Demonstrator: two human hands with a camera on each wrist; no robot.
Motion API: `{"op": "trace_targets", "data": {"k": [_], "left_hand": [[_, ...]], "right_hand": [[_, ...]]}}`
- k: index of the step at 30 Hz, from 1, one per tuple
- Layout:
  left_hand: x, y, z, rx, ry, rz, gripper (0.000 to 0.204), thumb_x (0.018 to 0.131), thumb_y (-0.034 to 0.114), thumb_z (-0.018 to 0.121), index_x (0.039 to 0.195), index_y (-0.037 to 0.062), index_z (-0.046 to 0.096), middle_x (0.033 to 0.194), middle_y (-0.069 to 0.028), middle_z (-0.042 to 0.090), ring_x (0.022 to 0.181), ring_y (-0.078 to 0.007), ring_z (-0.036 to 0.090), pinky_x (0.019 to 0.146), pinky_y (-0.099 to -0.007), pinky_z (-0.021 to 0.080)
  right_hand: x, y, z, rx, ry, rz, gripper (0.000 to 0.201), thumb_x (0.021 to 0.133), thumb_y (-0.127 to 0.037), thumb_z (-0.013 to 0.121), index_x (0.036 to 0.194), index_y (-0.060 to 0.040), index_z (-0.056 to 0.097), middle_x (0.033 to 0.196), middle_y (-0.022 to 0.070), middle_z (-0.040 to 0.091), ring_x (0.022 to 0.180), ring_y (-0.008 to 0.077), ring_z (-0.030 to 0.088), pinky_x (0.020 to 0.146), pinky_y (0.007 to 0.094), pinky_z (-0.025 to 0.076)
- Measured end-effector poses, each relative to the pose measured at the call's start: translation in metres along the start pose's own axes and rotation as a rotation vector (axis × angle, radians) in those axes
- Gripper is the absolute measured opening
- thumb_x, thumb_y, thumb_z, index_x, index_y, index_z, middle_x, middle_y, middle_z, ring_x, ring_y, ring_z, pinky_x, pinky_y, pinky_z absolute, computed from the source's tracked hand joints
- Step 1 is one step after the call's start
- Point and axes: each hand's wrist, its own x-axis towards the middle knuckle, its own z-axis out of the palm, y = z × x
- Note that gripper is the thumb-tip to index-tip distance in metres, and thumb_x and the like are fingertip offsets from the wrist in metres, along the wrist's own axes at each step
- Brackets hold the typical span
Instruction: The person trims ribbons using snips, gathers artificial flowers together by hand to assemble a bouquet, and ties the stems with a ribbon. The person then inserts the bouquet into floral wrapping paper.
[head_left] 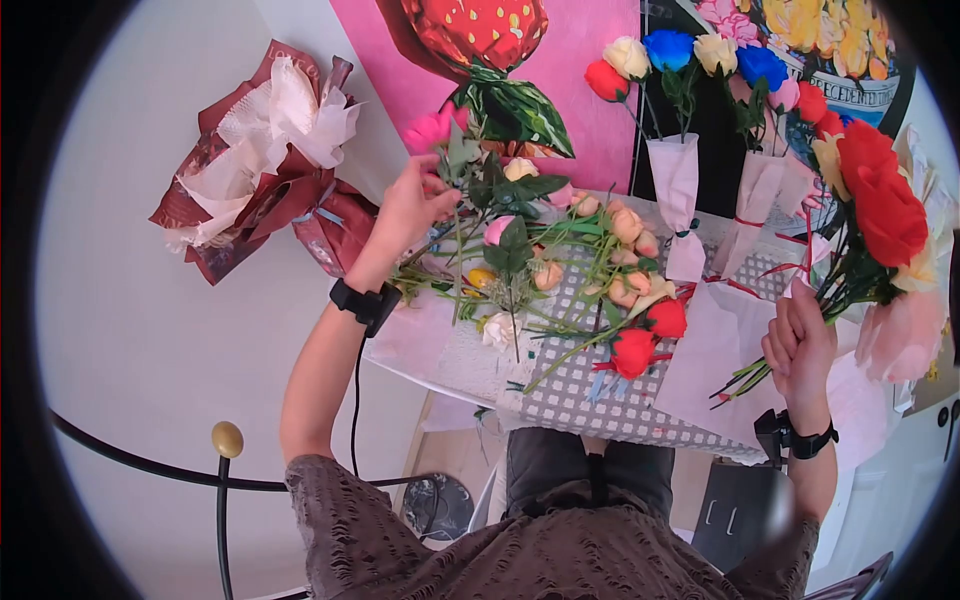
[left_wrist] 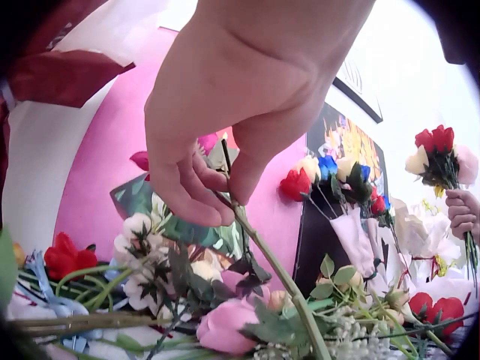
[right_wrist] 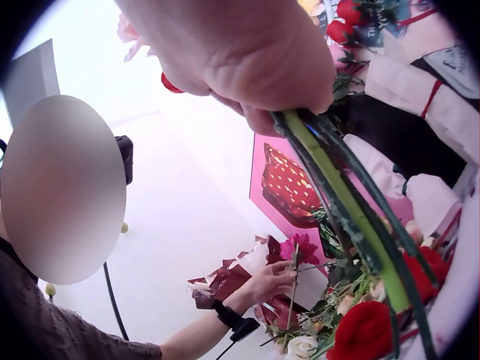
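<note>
My left hand [head_left: 408, 205] is raised over the left part of the flower pile, thumb and fingers pinching a green flower stem [left_wrist: 279, 274]. A magenta bloom [head_left: 432, 130] shows just beyond its fingers; whether it belongs to this stem I cannot tell. At the right, my right hand [head_left: 803, 345] grips a bouquet by its bundled stems [right_wrist: 375, 247], whose cut ends stick out below the fist. A large red rose [head_left: 882, 195] stands out at the top of the bouquet, with pale yellow and pink blooms around it. Below the left hand lie pink tulips [left_wrist: 229, 328] and leafy sprigs.
Peach roses [head_left: 625, 225] and red roses [head_left: 633, 352] lie on the grey checked tablecloth [head_left: 560, 400]. Paper-wrapped roses [head_left: 675, 180] stand against the paintings at the back. A bouquet in dark red paper [head_left: 340, 215] sits at the left. White wrapping paper [head_left: 715, 330] lies near the right hand.
</note>
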Motion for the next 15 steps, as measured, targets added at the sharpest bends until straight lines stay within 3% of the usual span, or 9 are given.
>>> {"op": "trace_targets", "data": {"k": [7, 12, 14, 15], "left_hand": [[-0.002, 0.029, -0.014, -0.289, 0.039, 0.038, 0.056, 0.085, 0.006, 0.066, 0.132, -0.0026, 0.037, 0.099, -0.0086, 0.054, 0.084, -0.0159, 0.063, 0.069, -0.0255, 0.055], [0.004, 0.035, -0.032, -0.346, 0.321, 0.149, 0.040, 0.088, 0.004, 0.062, 0.124, -0.0054, 0.047, 0.094, -0.0063, 0.055, 0.083, -0.0158, 0.063, 0.069, -0.0259, 0.056], [0.001, 0.040, -0.048, -0.302, 0.304, 0.190, 0.035, 0.090, 0.007, 0.059, 0.122, -0.0048, 0.050, 0.097, -0.0062, 0.057, 0.084, -0.0150, 0.063, 0.072, -0.0263, 0.054], [0.000, 0.043, -0.054, -0.348, 0.403, 0.244, 0.031, 0.091, 0.007, 0.058, 0.119, -0.0043, 0.052, 0.099, -0.0064, 0.057, 0.084, -0.0148, 0.063, 0.073, -0.0267, 0.054]], "right_hand": [[-0.003, 0.003, 0.009, 0.020, -0.053, 0.035, 0.045, 0.096, -0.026, 0.051, 0.058, -0.0148, 0.030, 0.043, -0.0042, 0.025, 0.030, 0.0064, 0.019, 0.032, 0.0228, 0.014], [-0.006, 0.004, 0.027, -0.010, -0.023, 0.078, 0.042, 0.096, -0.026, 0.051, 0.061, -0.0135, 0.033, 0.043, -0.0044, 0.027, 0.030, 0.0060, 0.022, 0.031, 0.0226, 0.015], [-0.006, 0.006, 0.034, -0.036, -0.014, 0.092, 0.040, 0.096, -0.026, 0.051, 0.062, -0.0130, 0.035, 0.043, -0.0045, 0.027, 0.030, 0.0058, 0.022, 0.031, 0.0226, 0.016], [-0.004, 0.009, 0.035, -0.030, -0.021, 0.102, 0.040, 0.096, -0.028, 0.052, 0.063, -0.0126, 0.036, 0.043, -0.0046, 0.028, 0.030, 0.0057, 0.023, 0.031, 0.0225, 0.017]]}}
